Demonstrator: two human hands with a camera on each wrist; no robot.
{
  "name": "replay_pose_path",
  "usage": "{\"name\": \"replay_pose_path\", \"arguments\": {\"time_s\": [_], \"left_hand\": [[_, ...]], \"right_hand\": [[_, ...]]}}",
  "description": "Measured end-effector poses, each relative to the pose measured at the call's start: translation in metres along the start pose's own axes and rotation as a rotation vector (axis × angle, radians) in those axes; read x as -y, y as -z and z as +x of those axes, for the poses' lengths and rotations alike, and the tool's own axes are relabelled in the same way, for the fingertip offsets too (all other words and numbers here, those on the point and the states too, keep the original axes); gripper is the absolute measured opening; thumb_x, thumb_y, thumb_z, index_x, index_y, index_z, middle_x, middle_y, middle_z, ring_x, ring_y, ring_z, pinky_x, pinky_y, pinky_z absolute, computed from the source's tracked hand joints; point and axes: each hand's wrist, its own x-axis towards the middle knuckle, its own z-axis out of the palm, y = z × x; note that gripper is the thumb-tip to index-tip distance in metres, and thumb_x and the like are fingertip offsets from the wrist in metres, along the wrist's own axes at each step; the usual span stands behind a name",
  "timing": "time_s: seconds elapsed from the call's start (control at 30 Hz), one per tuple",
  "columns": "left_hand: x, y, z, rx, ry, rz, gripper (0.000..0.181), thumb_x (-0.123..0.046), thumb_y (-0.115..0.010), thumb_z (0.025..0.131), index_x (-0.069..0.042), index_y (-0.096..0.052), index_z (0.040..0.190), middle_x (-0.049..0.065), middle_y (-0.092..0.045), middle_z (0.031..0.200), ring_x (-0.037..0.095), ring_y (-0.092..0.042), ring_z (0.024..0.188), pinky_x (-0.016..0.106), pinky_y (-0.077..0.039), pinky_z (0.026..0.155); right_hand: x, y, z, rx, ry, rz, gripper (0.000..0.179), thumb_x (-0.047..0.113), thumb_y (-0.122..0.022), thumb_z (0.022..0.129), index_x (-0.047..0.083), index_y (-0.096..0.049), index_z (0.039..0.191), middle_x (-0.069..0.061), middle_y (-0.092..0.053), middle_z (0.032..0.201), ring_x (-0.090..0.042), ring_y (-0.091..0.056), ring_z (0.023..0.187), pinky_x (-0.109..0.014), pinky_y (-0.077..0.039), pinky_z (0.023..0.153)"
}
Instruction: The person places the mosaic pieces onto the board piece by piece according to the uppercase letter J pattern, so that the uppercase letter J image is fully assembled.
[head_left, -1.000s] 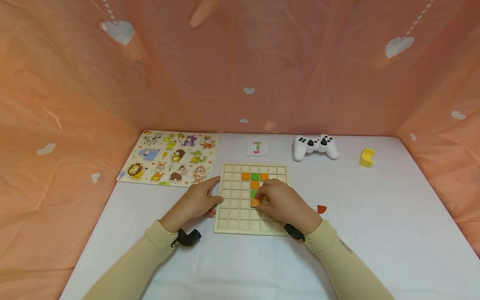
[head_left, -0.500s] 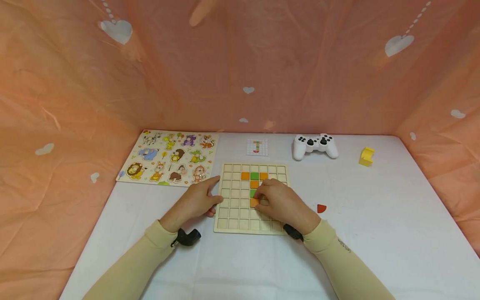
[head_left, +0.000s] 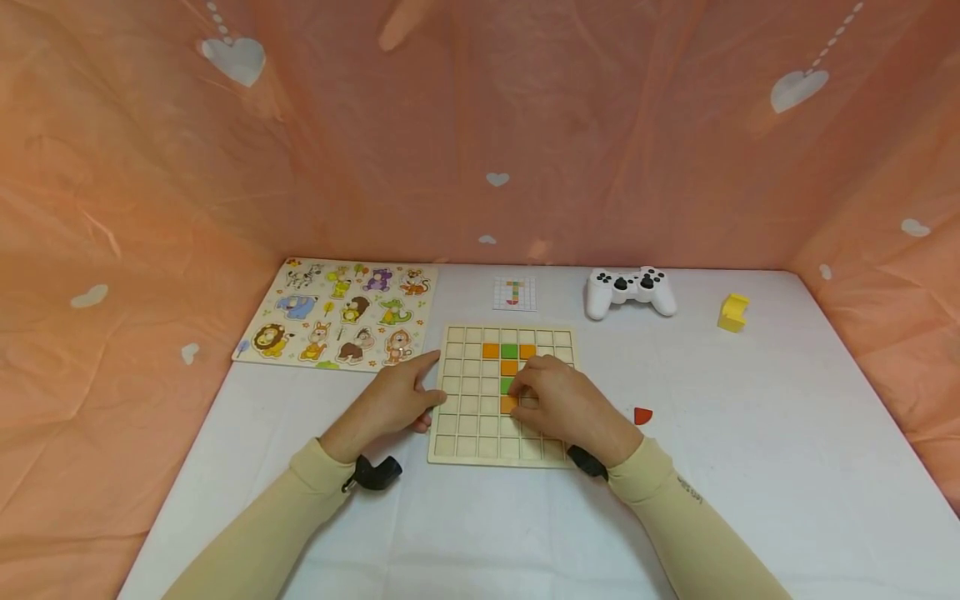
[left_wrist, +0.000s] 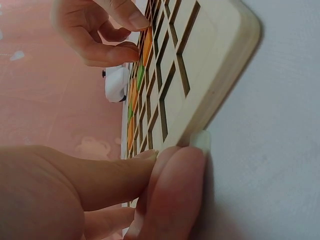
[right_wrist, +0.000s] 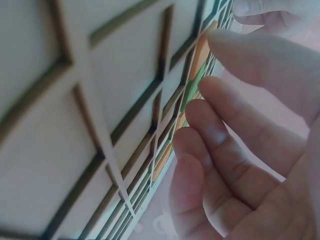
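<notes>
A wooden grid board [head_left: 477, 450] lies mid-table with colored square tiles set in its cells. Orange and green tiles [head_left: 510, 352] form a row near the top, and a column runs down from its middle. My right hand [head_left: 558, 404] is over the column; its thumb and index finger pinch the lowest orange tile [head_left: 508, 405], which sits in its cell. The green tile [head_left: 506, 387] above it is partly covered. My left hand [head_left: 393, 402] holds the board's left edge, its thumb on the rim and curled fingers [left_wrist: 177, 185] against the side in the left wrist view.
Behind the board stands a pattern card [head_left: 514, 294] with a J-shaped design. A white game controller [head_left: 631, 292] and a yellow block [head_left: 733, 313] are at the back right. A red quarter-round piece [head_left: 642, 416] lies right of the right wrist. An animal puzzle board [head_left: 337, 321] is at the left.
</notes>
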Motion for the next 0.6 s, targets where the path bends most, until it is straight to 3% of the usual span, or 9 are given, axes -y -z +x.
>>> {"name": "replay_pose_path", "arguments": {"time_s": [0.33,0.6], "left_hand": [[0.001,0.002,-0.002,-0.011,-0.001,-0.001,0.080,-0.016,-0.076,0.102,-0.015,-0.034,0.171,0.009,-0.065,0.075,0.016,-0.069,0.057,0.030,-0.062,0.060],[0.000,0.002,-0.003,0.002,-0.008,-0.009,0.079,-0.016,-0.075,0.103,-0.014,-0.034,0.171,0.008,-0.064,0.073,0.015,-0.068,0.057,0.029,-0.062,0.060]], "right_hand": [[-0.003,0.003,0.001,-0.008,0.000,0.030,0.014,0.020,-0.083,0.090,0.012,-0.082,0.101,0.002,-0.073,0.101,-0.020,-0.066,0.104,-0.040,-0.059,0.096],[-0.027,0.016,-0.015,-0.015,-0.085,0.067,0.020,0.023,-0.085,0.089,0.010,-0.081,0.105,-0.001,-0.072,0.105,-0.020,-0.066,0.101,-0.043,-0.058,0.096]]}}
